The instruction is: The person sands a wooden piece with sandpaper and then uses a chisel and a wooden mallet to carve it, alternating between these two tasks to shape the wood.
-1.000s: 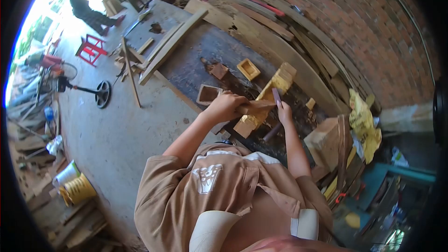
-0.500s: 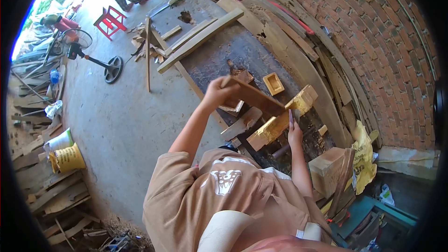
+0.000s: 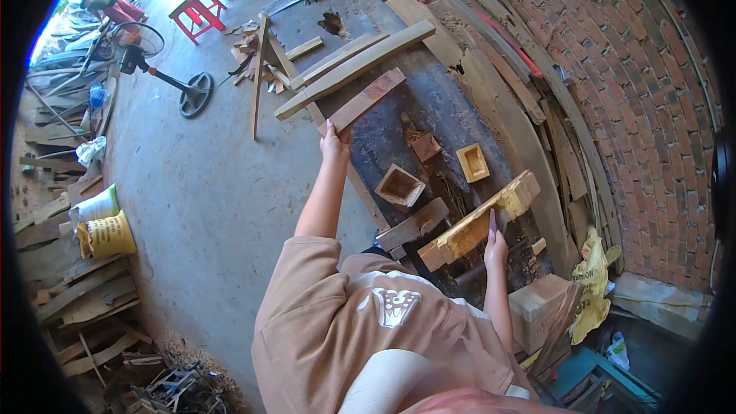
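My left hand [image 3: 336, 140] is closed round one end of a flat wooden board [image 3: 374, 96], held out over the workbench's left side. In my right hand [image 3: 497, 248] is a slim chisel [image 3: 492, 221], its dark tip against or just above a long wooden block [image 3: 452, 242] with yellow, roughly cut faces. Beyond that block lie a hollowed wooden box [image 3: 400, 186] and a smaller yellowish hollowed block [image 3: 473, 163]. A short brown wood piece [image 3: 415, 224] rests left of the long block.
Long planks [image 3: 360, 65] cross the far part of the workbench [image 3: 353, 15]. More boards lean by the brick wall [image 3: 652, 107] on the right. A fan [image 3: 195, 96], a red stool [image 3: 198, 15] and sacks [image 3: 107, 234] stand on the left floor. Two other people are in the background.
My left hand has swung the board away from the chisel and long block, up and to the left. My right hand keeps the chisel at the block. The view has shifted slightly.
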`<state>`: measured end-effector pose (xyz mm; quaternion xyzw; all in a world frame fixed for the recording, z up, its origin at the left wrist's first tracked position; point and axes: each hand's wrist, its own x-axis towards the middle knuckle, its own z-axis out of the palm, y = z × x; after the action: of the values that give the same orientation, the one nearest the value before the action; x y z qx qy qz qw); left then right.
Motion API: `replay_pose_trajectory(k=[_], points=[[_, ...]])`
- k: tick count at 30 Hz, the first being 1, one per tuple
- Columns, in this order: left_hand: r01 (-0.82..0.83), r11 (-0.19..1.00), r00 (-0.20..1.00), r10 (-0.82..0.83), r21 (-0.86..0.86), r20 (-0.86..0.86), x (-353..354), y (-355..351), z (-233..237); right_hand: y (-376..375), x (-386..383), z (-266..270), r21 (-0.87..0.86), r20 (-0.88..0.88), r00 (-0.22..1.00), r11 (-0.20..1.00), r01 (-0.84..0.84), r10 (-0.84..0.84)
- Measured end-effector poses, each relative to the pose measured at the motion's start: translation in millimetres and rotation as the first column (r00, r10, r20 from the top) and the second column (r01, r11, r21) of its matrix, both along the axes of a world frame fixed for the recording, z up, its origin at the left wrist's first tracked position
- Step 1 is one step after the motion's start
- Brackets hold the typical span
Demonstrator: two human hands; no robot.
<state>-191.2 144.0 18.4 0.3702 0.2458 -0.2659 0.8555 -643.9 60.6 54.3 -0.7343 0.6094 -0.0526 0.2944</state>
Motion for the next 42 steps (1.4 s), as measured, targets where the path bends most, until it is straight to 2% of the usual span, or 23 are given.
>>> replay_pose_trajectory(k=[4,6,7,9,10,14,16,17,19,20,21,23,25,26,27,28,30,32,33,35,36,38,42], points=[[-0.031,0.999,0.999,0.031,-0.010,0.040,2,-2,-4,1,8,12,0.019,-0.022,1.000,1.000,0.014,-0.014],[0.120,0.931,0.982,-0.162,0.346,0.095,2,5,-1,2,8,13,0.030,-0.050,0.999,1.000,0.008,-0.007],[0.115,0.932,0.984,-0.155,0.345,0.091,8,11,-16,1,8,13,0.030,-0.080,0.997,1.000,0.008,-0.006],[0.361,0.687,0.887,-0.461,0.630,-0.005,24,27,-53,1,5,6,0.030,-0.108,0.994,1.000,0.005,-0.001],[0.479,0.590,0.831,-0.544,0.650,-0.120,24,34,-42,2,1,-2,-0.019,-0.094,0.996,1.000,0.006,-0.008],[0.594,0.550,0.772,-0.595,0.587,-0.224,26,42,-7,3,2,-2,-0.027,-0.075,0.997,0.999,0.027,-0.029],[0.685,0.442,0.685,-0.662,0.579,-0.304,31,46,0,3,2,-2,-0.029,-0.024,0.999,0.999,0.037,-0.038],[0.685,0.444,0.686,-0.660,0.578,-0.306,35,47,-2,3,2,-2,-0.028,-0.026,0.999,0.999,0.035,-0.035],[0.640,0.384,0.715,-0.616,0.666,-0.332,49,50,-13,3,5,2,0.005,-0.062,0.996,0.998,0.060,-0.059],[0.567,0.474,0.772,-0.592,0.674,-0.233,57,54,-28,3,4,0,0.007,-0.064,0.996,0.998,0.059,-0.059],[0.568,0.471,0.771,-0.592,0.674,-0.236,66,57,-40,2,2,-4,0.020,-0.061,0.996,0.998,0.059,-0.058],[0.413,0.615,0.880,-0.460,0.672,-0.120,84,57,-54,2,-2,-7,0.036,-0.057,0.996,0.997,0.066,-0.064],[0.381,0.555,0.904,-0.389,0.740,-0.175,96,48,-40,0,-2,-8,0.046,-0.065,0.996,0.997,0.066,-0.063],[0.359,0.280,0.800,-0.584,0.890,-0.139,103,45,-32,0,-1,-8,0.046,-0.066,0.996,0.997,0.066,-0.063],[0.244,-0.002,0.647,-0.744,0.970,-0.164,107,44,-20,1,-2,-7,0.045,-0.057,0.997,0.997,0.062,-0.059],[0.084,-0.010,0.732,-0.678,0.996,-0.068,96,30,15,1,-1,-6,0.045,-0.048,0.997,0.997,0.056,-0.054],[-0.355,-0.047,0.630,-0.750,0.934,0.202,111,17,21,2,4,0,0.057,-0.053,0.996,0.996,0.072,-0.069],[-0.433,-0.074,0.534,-0.824,0.898,0.190,125,5,39,3,7,4,0.072,-0.061,0.994,0.993,0.091,-0.087],[-0.430,-0.079,0.532,-0.827,0.900,0.182,134,-1,35,2,8,5,0.071,-0.076,0.993,0.993,0.091,-0.085],[-0.439,-0.297,0.530,-0.848,0.848,-0.023,152,-13,28,3,7,5,0.077,-0.094,0.991,0.992,0.098,-0.090],[-0.439,-0.299,0.525,-0.851,0.848,-0.028,156,-18,27,3,6,5,0.086,-0.103,0.991,0.991,0.099,-0.090],[-0.445,-0.402,0.510,-0.848,0.800,-0.143,161,-27,24,2,6,3,0.090,-0.116,0.989,0.990,0.105,-0.094],[-0.335,-0.397,0.478,-0.853,0.854,-0.209,169,-37,13,1,8,8,0.111,-0.147,0.984,0.987,0.119,-0.102]])
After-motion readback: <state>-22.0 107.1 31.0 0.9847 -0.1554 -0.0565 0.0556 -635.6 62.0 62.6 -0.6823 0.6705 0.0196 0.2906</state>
